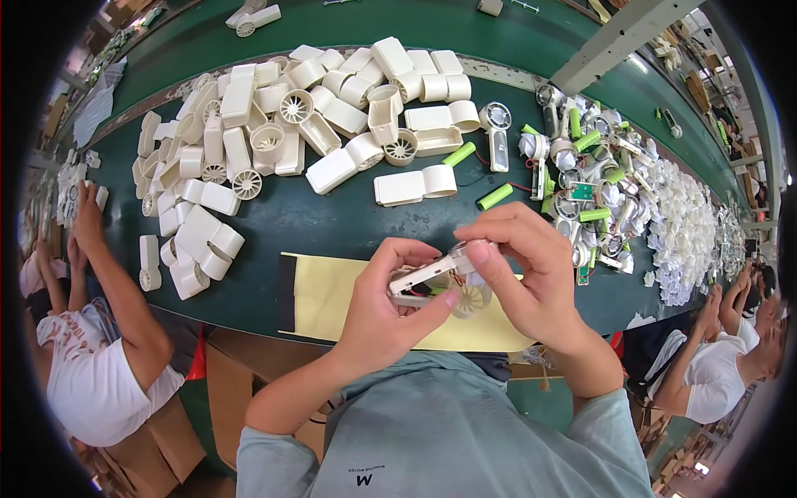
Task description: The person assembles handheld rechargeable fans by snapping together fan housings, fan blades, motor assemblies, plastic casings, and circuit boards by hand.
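A white handheld fan casing is between my two hands above a yellow mat. My left hand is closed around its handle end, with the thumb along the near side. The fingers and thumb of my right hand pinch the rounded head end from above. A spoked round fan part shows below the head. Between the casing's halves, a bit of green and a thin red wire are visible. My fingers hide much of the inside.
Cream fan shells are heaped at the left and centre. Two green battery cells lie in front of me. Fan inner assemblies and translucent white pieces pile up at right. A metal post rises behind. People sit on both sides.
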Demonstrator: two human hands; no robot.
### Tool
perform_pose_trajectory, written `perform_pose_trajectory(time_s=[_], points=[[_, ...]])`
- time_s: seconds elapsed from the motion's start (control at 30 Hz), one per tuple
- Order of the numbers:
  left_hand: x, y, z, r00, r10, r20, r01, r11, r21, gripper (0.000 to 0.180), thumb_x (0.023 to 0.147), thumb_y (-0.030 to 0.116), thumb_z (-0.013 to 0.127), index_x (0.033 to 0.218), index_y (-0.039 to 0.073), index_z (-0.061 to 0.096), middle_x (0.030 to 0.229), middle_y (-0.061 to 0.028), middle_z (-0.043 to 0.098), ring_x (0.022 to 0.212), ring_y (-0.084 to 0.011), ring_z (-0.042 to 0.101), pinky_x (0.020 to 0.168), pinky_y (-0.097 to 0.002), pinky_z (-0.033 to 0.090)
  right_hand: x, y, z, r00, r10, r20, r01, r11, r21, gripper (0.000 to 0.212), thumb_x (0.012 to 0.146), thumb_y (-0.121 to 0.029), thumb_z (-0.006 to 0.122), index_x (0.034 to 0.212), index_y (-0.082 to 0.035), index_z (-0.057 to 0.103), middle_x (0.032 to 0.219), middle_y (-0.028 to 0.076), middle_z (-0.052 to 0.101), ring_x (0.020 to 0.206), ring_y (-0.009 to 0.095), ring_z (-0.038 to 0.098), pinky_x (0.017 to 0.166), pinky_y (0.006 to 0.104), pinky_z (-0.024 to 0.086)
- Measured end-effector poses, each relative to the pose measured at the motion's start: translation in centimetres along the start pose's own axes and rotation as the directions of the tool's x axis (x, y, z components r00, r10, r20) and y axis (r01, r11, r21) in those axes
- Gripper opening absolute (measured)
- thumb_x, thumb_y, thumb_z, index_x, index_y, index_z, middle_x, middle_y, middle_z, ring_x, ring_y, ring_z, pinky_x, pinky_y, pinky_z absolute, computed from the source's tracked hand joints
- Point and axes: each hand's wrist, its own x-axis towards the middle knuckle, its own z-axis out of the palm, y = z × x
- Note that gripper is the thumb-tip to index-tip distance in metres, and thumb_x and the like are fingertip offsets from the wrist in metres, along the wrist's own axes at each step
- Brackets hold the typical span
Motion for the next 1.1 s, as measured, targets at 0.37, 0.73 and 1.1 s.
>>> perform_pose_trajectory(time_s=[0.37, 0.73, 1.1], points=[[0.8, 0.7, 0.9, 1.0, -0.002, 0.009, 0.004, 0.989, -0.15, 0.042, 0.09, 0.014, 0.077, 0.121, 0.001, 0.052, 0.109, -0.0102, 0.06, 0.089, -0.0107, 0.064, 0.058, -0.0253, 0.062, 0.1, -0.1, 0.2, 0.998, 0.028, -0.064, -0.029, 1.0, -0.009, 0.013, 0.09, -0.009, 0.077, 0.101, -0.001, 0.077, 0.09, 0.011, 0.071, 0.074, 0.015, 0.067, 0.062, 0.0272, 0.052], [1.3, 0.7, 1.5, 0.995, -0.09, -0.053, 0.083, 0.989, -0.123, 0.033, 0.086, 0.007, 0.075, 0.114, 0.002, 0.058, 0.099, -0.0075, 0.063, 0.082, -0.0108, 0.067, 0.059, -0.0257, 0.063, 0.0, -1.3, 0.0, 0.995, -0.054, -0.086, 0.038, 0.984, -0.174, 0.015, 0.086, -0.007, 0.08, 0.1, -0.001, 0.078, 0.09, 0.011, 0.071, 0.073, 0.017, 0.068, 0.061, 0.0276, 0.053], [1.1, 0.6, 0.9, 0.991, -0.1, -0.084, 0.082, 0.977, -0.199, 0.028, 0.092, 0.002, 0.063, 0.119, -0.002, 0.057, 0.109, -0.0093, 0.063, 0.095, -0.0142, 0.067, 0.065, -0.0297, 0.065, -0.1, -0.8, 0.1, 0.991, -0.101, -0.09, 0.076, 0.964, -0.253, 0.016, 0.084, -0.007, 0.082, 0.097, -0.001, 0.077, 0.093, 0.011, 0.07, 0.073, 0.017, 0.068, 0.061, 0.0276, 0.054]])
